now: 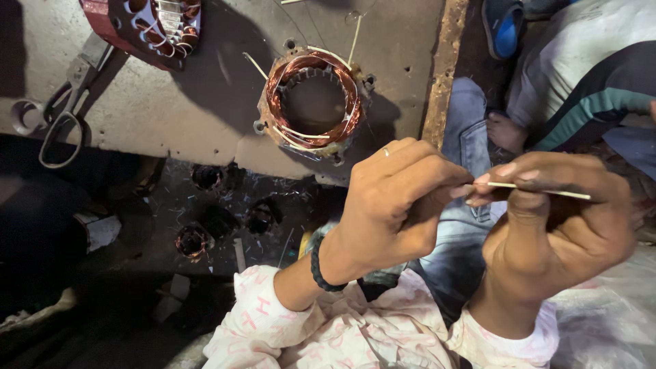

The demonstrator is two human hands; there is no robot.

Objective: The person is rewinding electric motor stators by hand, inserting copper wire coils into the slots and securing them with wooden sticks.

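My left hand (393,205) and my right hand (564,219) are raised close together in front of me, both pinching a thin pale stick (540,190). The stick runs from my left fingertips across my right fingers and juts out to the right. A ring sits on a left finger and a dark braided band on the left wrist. Beyond my hands, on a grey slab (171,102), lies a round motor stator (313,102) wound with copper wire, with several pale sticks poking out of its slots.
Large scissors (65,102) lie at the slab's left edge. A second, red-cased stator (154,24) sits at the top left. Several small copper coils (195,239) lie on the dark floor below. Another person's foot (506,130) and blue sandal (502,27) are at the upper right.
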